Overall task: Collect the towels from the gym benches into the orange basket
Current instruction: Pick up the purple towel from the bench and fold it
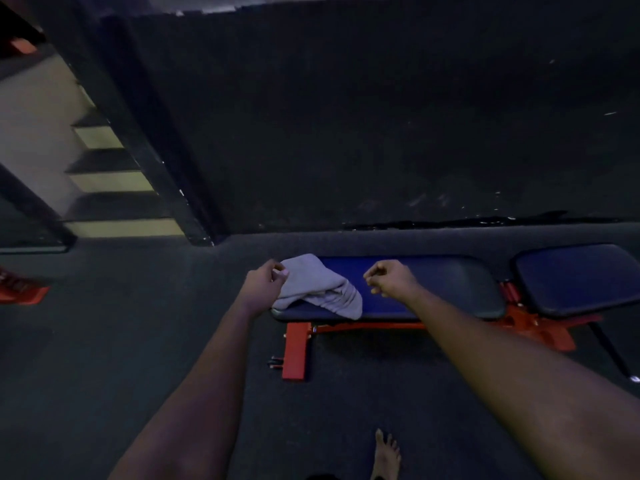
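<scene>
A crumpled grey towel (318, 289) lies on the left end of a blue padded gym bench (433, 282) with a red-orange frame. My left hand (266, 282) is at the towel's left edge with fingers curled, the thumb against the cloth. Whether it pinches the towel is unclear. Above the middle of the bench pad, just right of the towel, my right hand (389, 278) hovers with fingers curled and holds nothing. No orange basket is in view.
The bench's second pad (578, 275) stands at the right, and its red foot (296, 351) juts toward me. A dark wall rises behind the bench. Stairs (104, 174) climb at the left. A blurred red-orange object (20, 289) sits at the left edge. My bare foot (386, 455) stands on dark floor.
</scene>
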Demonstrator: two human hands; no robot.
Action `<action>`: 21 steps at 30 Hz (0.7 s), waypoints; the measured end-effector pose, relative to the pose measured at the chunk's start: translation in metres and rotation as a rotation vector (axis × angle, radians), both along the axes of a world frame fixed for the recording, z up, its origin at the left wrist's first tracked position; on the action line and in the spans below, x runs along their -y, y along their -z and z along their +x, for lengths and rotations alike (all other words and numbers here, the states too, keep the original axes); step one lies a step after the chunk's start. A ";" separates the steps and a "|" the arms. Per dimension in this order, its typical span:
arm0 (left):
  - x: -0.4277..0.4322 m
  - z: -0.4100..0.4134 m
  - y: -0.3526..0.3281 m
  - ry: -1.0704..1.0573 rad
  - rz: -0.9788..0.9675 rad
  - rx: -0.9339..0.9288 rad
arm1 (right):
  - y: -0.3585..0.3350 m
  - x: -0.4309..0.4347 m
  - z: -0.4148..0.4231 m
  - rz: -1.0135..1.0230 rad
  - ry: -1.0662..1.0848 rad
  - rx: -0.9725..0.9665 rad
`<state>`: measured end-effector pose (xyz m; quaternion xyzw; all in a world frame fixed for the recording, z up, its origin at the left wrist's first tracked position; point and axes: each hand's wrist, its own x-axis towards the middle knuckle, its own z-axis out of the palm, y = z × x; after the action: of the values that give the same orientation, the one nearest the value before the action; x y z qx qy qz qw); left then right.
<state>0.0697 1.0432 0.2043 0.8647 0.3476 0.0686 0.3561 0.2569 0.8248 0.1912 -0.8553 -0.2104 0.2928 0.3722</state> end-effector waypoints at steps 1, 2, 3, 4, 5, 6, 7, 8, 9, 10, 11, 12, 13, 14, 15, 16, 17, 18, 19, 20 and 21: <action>-0.006 0.010 0.006 -0.002 -0.003 -0.016 | 0.007 -0.010 0.011 -0.020 -0.011 -0.011; -0.014 0.019 0.015 -0.007 -0.020 -0.033 | 0.017 -0.021 0.022 -0.044 -0.029 -0.020; -0.020 0.027 0.024 -0.013 -0.039 -0.051 | 0.026 -0.030 0.029 -0.079 -0.053 -0.031; -0.028 0.034 0.034 -0.020 -0.061 -0.074 | 0.037 -0.039 0.037 -0.108 -0.075 -0.047; -0.037 0.041 0.044 -0.023 -0.080 -0.104 | 0.048 -0.049 0.045 -0.137 -0.083 -0.070; -0.050 0.050 0.059 -0.024 -0.109 -0.139 | 0.064 -0.063 0.054 -0.161 -0.086 -0.100; -0.058 0.056 0.070 -0.012 -0.131 -0.168 | 0.076 -0.072 0.060 -0.187 -0.079 -0.120; -0.069 0.064 0.085 0.004 -0.148 -0.196 | 0.090 -0.083 0.067 -0.207 -0.062 -0.140; -0.079 0.070 0.098 0.018 -0.162 -0.222 | 0.102 -0.092 0.072 -0.229 -0.049 -0.165; -0.088 0.077 0.112 0.026 -0.178 -0.246 | 0.116 -0.101 0.078 -0.252 -0.044 -0.188; -0.097 0.083 0.124 0.029 -0.194 -0.275 | 0.129 -0.109 0.082 -0.280 -0.042 -0.212; -0.107 0.091 0.139 0.031 -0.208 -0.307 | 0.143 -0.119 0.087 -0.307 -0.043 -0.234; -0.116 0.098 0.153 0.033 -0.218 -0.344 | 0.156 -0.128 0.092 -0.330 -0.054 -0.254; -0.122 0.105 0.166 0.032 -0.226 -0.385 | 0.171 -0.137 0.097 -0.349 -0.067 -0.268; -0.129 0.112 0.181 0.026 -0.231 -0.424 | 0.183 -0.145 0.101 -0.373 -0.072 -0.281; -0.135 0.119 0.196 0.024 -0.220 -0.457 | 0.199 -0.154 0.106 -0.393 -0.070 -0.295; -0.140 0.124 0.212 0.033 -0.194 -0.484 | 0.213 -0.162 0.109 -0.419 -0.069 -0.302; -0.143 0.126 0.223 0.063 -0.157 -0.509 | 0.223 -0.168 0.110 -0.437 -0.079 -0.296; -0.148 0.131 0.250 0.099 -0.143 -0.547 | 0.244 -0.176 0.114 -0.464 -0.082 -0.306; -0.147 0.130 0.259 0.138 -0.119 -0.584 | 0.248 -0.178 0.111 -0.470 -0.087 -0.308; -0.146 0.129 0.270 0.176 -0.102 -0.614 | 0.254 -0.181 0.110 -0.470 -0.086 -0.303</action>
<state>0.1984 1.1895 -0.0659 0.8527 0.3655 -0.2442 0.2822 0.3672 1.0061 -0.0632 -0.8548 -0.1148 0.4736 0.1781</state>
